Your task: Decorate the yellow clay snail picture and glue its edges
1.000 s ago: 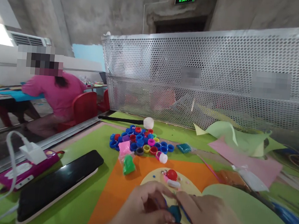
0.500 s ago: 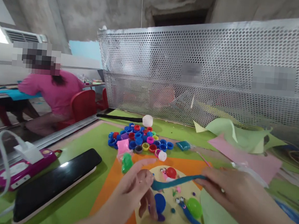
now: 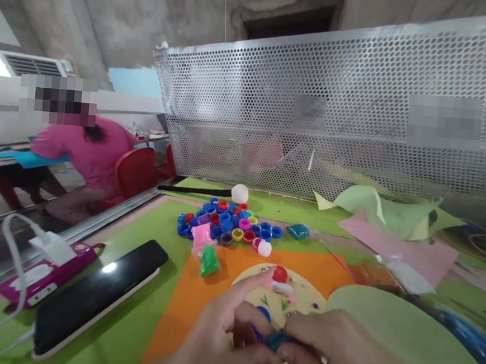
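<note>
My left hand (image 3: 218, 331) and my right hand (image 3: 335, 346) meet low in the head view, over a cream-yellow round board (image 3: 314, 288). Between their fingertips is a bunched lump of teal modelling clay (image 3: 279, 339), mostly covered by the fingers. The right thumb and fingers pinch it from the right; the left thumb and curled fingers close on its other side. On the board show a red round piece (image 3: 280, 274), a pale clay roll (image 3: 282, 288), a blue disc (image 3: 263, 314) and small pink bits. My hands hide the board's lower part.
Coloured bottle caps (image 3: 225, 220) lie heaped behind the board, beside pink (image 3: 202, 235) and green (image 3: 209, 260) clay packets. A phone (image 3: 103, 294) and a purple power strip (image 3: 46, 278) are at left. Perforated metal screen (image 3: 272, 128) stands behind. A person in pink (image 3: 90, 147) sits further left.
The teal clay, earlier a long strip stretched between my hands, is now gathered into a lump. My right hand has moved left and down to meet the left.
</note>
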Demonstrator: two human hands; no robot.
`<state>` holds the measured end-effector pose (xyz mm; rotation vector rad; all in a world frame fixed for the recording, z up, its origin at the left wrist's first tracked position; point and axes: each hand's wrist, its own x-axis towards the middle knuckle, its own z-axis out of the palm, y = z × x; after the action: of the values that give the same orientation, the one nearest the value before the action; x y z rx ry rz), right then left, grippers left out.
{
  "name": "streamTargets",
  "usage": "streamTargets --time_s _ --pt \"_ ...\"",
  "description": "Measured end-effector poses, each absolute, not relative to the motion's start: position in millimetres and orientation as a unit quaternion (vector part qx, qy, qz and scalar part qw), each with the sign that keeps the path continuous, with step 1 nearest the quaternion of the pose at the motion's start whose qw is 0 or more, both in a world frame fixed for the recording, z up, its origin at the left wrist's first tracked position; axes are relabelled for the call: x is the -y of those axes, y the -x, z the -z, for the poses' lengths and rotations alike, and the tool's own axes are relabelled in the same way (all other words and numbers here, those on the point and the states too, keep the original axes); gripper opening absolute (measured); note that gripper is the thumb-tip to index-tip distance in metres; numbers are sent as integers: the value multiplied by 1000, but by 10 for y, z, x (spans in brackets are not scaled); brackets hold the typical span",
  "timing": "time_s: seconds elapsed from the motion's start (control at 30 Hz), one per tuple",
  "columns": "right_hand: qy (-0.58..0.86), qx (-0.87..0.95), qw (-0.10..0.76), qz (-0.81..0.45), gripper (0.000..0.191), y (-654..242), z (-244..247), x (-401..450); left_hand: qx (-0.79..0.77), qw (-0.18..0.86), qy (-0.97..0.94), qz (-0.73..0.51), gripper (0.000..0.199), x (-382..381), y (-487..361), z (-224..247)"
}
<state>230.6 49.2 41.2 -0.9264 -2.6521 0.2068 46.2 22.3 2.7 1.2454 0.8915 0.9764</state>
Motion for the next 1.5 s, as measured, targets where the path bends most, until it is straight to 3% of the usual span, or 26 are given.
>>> streamTargets --time_s 0.13,0.27,0.43,0.63,0.77,0.87,0.97,1.13,1.23,1.37,1.5 --pt "339 923 180 -19 34 -2433 -384 -606 -416 629 -450 -478 96 -225 -468 -84" --pt "418 874 246 -41 45 -2599 -362 -758 -386 639 -410 -524 95 -300 -416 -78" --pt "429 876 212 -66 29 -2558 -355 -690 -276 688 -418 -525 114 -319 -422 -7" --pt "349 917 188 -39 20 -2334 -194 -457 -246 751 -389 -473 117 -242 -543 18" --pt "262 934 239 46 47 -2321 -172 -474 -350 720 -402 -444 112 -214 -520 -58" --pt "332 896 276 106 55 -2422 -231 -624 -379 700 -402 -452 109 -241 -473 -106" --pt "397 868 279 104 52 -2533 -309 -742 -337 689 -398 -503 109 -280 -451 -88" --pt "384 881 275 33 28 -2454 -306 -597 -235 730 -400 -502 123 -280 -521 15" --pt "337 907 246 60 25 -2330 -230 -455 -232 755 -381 -480 121 -255 -557 35" --pt "275 919 249 136 41 -2320 -191 -469 -330 740 -394 -434 112 -242 -537 -4" --pt "354 861 296 215 52 -2526 -275 -711 -380 706 -403 -441 95 -268 -503 -62"
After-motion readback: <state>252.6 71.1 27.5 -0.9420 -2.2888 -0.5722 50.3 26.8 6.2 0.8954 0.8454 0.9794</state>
